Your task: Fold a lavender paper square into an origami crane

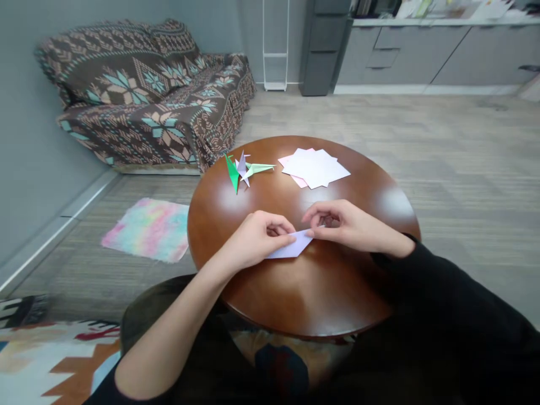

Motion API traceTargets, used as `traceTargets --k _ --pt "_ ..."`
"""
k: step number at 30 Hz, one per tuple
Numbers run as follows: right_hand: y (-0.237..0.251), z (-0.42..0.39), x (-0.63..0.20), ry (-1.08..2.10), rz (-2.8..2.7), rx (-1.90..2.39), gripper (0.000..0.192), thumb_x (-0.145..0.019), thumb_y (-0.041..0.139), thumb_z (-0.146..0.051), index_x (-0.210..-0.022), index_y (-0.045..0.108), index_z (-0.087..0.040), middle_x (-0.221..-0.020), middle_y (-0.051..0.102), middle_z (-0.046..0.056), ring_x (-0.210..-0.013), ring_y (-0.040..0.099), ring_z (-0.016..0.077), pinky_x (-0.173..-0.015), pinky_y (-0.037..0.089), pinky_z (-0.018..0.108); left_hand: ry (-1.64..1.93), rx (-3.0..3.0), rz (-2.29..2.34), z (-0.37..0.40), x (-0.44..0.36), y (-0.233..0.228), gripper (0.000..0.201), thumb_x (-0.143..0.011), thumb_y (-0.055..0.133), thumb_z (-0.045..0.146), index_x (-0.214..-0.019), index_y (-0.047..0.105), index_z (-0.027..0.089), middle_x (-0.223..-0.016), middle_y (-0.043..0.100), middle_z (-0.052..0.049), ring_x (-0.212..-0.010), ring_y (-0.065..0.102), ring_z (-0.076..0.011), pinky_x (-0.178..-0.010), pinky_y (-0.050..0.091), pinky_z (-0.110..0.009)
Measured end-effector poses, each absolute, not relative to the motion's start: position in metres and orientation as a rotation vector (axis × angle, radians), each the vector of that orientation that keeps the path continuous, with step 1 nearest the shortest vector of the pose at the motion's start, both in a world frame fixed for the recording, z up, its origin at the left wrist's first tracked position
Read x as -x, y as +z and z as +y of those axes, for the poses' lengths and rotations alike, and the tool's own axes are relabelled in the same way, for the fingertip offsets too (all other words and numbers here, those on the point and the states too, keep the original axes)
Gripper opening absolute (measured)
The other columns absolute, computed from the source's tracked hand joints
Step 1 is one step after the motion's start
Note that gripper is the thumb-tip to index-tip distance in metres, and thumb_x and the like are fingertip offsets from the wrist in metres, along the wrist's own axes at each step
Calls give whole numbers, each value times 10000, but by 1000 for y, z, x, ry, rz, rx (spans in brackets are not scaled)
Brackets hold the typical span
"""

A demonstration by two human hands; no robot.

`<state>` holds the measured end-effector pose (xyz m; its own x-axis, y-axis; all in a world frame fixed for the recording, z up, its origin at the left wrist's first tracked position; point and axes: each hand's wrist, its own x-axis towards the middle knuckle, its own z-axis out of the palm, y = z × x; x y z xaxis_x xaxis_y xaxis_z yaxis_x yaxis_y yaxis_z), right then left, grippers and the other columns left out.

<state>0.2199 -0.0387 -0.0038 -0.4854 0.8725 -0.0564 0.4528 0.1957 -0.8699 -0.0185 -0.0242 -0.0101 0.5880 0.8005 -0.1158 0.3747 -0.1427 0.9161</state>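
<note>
Presently, working from the left edge: one sofa under a patterned brown and teal throw stands against the grey wall, and one pastel tie-dye cloth lies flat on the floor in front of it, just beside the table. One patterned rug shows at the bottom left corner. One round brown wooden table occupies the centre. On its far left part sit folded paper figures: one dark green, one lilac and one pale green can be counted, three in all, touching or overlapping one another. Nearer the viewer, the left hand, bare-armed, is curled with its fingertips pressing down on the left part of one folded lilac paper, which lies flat on the tabletop between the two hands. The right hand, in a black sleeve, is likewise curled, thumb and forefinger pinching the paper's right tip. Both hands therefore grip the same single sheet. Beyond the right hand, on the far side of the table, lies one loose stack of square sheets, mostly white with a pink one showing at the lower left edge; the exact number of sheets cannot be told. Grey cabinets line the far wall at the right.
</note>
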Motion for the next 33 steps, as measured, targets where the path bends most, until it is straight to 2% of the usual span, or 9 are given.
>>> traceTargets --k 4,8,17,24,26,29,33 --pt "-7 -34 -212 1185 -2039 1222 114 -901 619 -241 -835 679 -170 -747 662 4 -676 577 146 -643 435 260 506 -1730 969 -14 18 -9 184 -816 743 308 -835 778 128 -712 715 -27 -635 591 -131 -599 413 -232" --pt "-16 -31 -205 1251 -1963 1232 81 -855 601 -167 -802 662 -170 -689 619 -22 -613 528 123 -588 387 242 557 -1665 943 -11 14 -16 186 -816 747 312 -793 767 129 -702 698 -18 -635 571 -123 -589 394 -225" --pt "-25 -27 -211 1384 -1845 1252 99 -781 594 -105 -737 637 -184 -656 610 -26 -599 530 123 -576 388 245 575 -1485 940 -13 20 -27 184 -810 779 303 -804 762 119 -694 667 -2 -608 508 -89 -561 341 -211" --pt "-28 -25 -227 1275 -1710 1347 97 -781 608 -119 -721 630 -192 -636 614 -13 -589 568 135 -561 427 247 593 -1436 985 -13 29 -26 198 -809 790 314 -783 743 124 -660 632 15 -582 488 -79 -537 319 -203" --pt "-28 -24 -227 1220 -1615 1318 81 -828 622 -164 -764 667 -185 -670 647 5 -611 586 142 -583 462 253 644 -1410 1011 -16 28 -25 212 -807 796 329 -790 734 128 -657 621 22 -575 482 -76 -537 319 -200" --pt "-28 -26 -218 1309 -1545 1203 133 -905 655 -280 -872 723 -171 -712 685 23 -642 607 149 -621 500 264 721 -1374 1019 -21 24 -23 218 -817 793 335 -812 722 130 -682 628 24 -588 493 -75 -552 343 -194" --pt "-28 -30 -200 1341 -1488 1167 155 -895 712 -296 -798 699 -175 -610 636 -8 -550 548 120 -537 447 242 761 -1325 971 -27 18 -22 219 -821 797 322 -824 699 127 -745 656 13 -650 543 -83 -614 398 -192"
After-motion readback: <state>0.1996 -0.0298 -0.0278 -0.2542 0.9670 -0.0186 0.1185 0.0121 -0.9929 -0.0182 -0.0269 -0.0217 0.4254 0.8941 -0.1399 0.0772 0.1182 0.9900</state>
